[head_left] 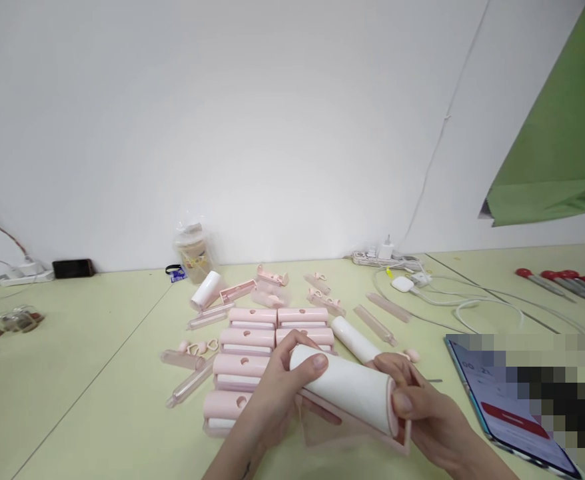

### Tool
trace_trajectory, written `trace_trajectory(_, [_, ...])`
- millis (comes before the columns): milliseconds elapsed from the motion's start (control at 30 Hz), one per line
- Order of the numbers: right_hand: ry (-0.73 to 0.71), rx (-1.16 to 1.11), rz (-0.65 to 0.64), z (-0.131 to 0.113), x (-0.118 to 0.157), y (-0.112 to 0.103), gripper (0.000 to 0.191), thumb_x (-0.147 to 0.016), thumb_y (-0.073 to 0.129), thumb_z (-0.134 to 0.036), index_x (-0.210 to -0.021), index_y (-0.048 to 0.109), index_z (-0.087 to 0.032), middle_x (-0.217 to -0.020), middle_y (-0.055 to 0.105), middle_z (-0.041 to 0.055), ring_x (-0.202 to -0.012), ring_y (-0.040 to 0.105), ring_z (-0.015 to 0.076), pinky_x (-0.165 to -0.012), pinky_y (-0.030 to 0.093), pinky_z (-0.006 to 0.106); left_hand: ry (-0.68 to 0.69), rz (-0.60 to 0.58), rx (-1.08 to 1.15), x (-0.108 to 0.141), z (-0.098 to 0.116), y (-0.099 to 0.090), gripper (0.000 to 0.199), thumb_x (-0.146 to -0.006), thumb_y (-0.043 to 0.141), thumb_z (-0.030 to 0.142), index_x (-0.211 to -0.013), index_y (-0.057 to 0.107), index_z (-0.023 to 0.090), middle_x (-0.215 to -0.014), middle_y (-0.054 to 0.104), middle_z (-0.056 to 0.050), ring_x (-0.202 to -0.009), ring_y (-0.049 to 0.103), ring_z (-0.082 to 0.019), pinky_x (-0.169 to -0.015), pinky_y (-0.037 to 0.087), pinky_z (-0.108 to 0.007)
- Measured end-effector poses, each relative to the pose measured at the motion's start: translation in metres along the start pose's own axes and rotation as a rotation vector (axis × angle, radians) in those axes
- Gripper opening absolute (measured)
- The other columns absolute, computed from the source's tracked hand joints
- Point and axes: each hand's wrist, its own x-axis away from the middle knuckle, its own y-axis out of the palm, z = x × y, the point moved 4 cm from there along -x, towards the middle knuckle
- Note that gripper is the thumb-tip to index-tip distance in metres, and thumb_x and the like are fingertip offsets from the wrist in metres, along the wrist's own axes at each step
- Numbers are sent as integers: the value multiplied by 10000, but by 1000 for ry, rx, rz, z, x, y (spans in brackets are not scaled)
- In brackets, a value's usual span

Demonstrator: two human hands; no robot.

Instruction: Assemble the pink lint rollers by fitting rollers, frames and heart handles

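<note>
A white roll (pixel 347 387) lies tilted across a pink frame (pixel 355 427) with a clear part below it. My left hand (pixel 292 377) is closed round the roll's left end, thumb on top. At the right end, my right hand (pixel 412 400) pinches the roll and the pink frame's end. Beside my left hand stand several pink cases (pixel 242 367) in two columns, each with a round hole and a white strip. Behind my right hand a second white roll (pixel 355 339) rests on the table.
Pink and clear pieces (pixel 267 293) and another white roll (pixel 206 291) lie farther back. A cup in a bag (pixel 193 253) stands by the wall. Cables (pixel 492 303) and a power strip (pixel 387 259) are at the right, with a large phone (pixel 507 407) nearer and red-topped pens (pixel 567 277) beyond.
</note>
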Motion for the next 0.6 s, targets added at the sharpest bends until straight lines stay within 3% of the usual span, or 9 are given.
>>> trace_trajectory(133, [-63, 158, 20, -1, 2, -13, 539, -469, 788, -405, -465, 296, -187, -475, 409, -41, -421, 359, 69, -389, 258, 180, -2, 15, -17, 1, 3, -1, 398, -632, 736, 418, -813, 454, 204, -796, 529, 8, -673, 618, -174, -423, 532, -236])
trace_trajectory(200, [-120, 312, 52, -5, 2, -23, 443, -519, 781, -436, -507, 417, -183, -465, 454, -40, -371, 360, 63, -350, 238, 178, 21, 41, -33, 2, 7, -3, 416, -619, 746, 417, -822, 451, 207, -790, 544, 5, -669, 617, -175, -435, 540, -249])
trace_trajectory(267, [-196, 458, 138, -10, 2, -31, 324, -577, 769, -420, -683, 570, -188, -449, 481, -45, -358, 394, 82, -346, 262, 188, 60, 98, -50, 3, 10, -5, 429, -606, 756, 411, -824, 447, 209, -794, 561, 4, -674, 612, -170, -471, 556, -271])
trace_trajectory(367, [-262, 522, 211, -11, 3, -33, 408, -593, 771, -398, -915, 618, -199, -490, 537, -26, -432, 481, 137, -402, 356, 237, 154, 233, -78, 6, 15, -5, 430, -588, 769, 396, -821, 458, 211, -778, 554, 19, -672, 593, -156, -506, 575, -300])
trace_trajectory(467, [-277, 455, 267, -6, 4, -27, 371, -580, 782, -401, -853, 625, -204, -516, 552, -24, -426, 492, 133, -412, 387, 248, 223, 310, -93, 8, 14, -2, 445, -559, 782, 381, -826, 472, 209, -760, 544, 27, -656, 580, -151, -498, 577, -306])
trace_trajectory(600, [-307, 460, 380, -4, 7, -25, 235, -667, 736, -389, -771, 628, -207, -531, 561, -24, -446, 521, 130, -460, 432, 251, 223, 324, -78, 7, 9, 1, 457, -553, 778, 380, -839, 462, 215, -760, 551, 27, -643, 575, -153, -478, 561, -292])
